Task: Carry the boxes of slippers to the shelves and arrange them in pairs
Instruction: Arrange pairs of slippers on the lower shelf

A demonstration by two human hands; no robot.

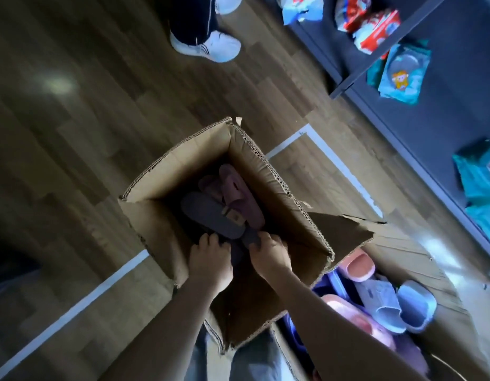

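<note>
The slippers are looking like light moulded foam, stiff enough to hold their shape but giving under the fingers, so nothing here is fragile. The awkward part is the loose, overlapping heap they are lying in. They are sitting at the bottom of the open cardboard box [180, 158] in the middle of the frame, a dark slipper [208, 215] lying across a purple slipper [238, 193]. The heel end or the strap is probably offering the surest hold on each one. The box itself is corrugated, with ragged, torn flaps, so I judge it is better carried from underneath than by its rim. Both forearms are reaching in from the bottom of the frame, wrists bending downward over the near wall. The right hand [268, 254] is pinching the near end of the dark slipper, fingers curling over its edge. The left hand [210, 259] is just beside it with fingers curling down at the slipper's left edge, but whether it is gripping that slipper or another beneath it I cannot tell. A second box [447, 320] at lower right is holding blue slippers [411, 306] and a pink slipper [356, 265]. The shelves [430, 119] are running down the right side of the frame, well apart from the hands.
</note>
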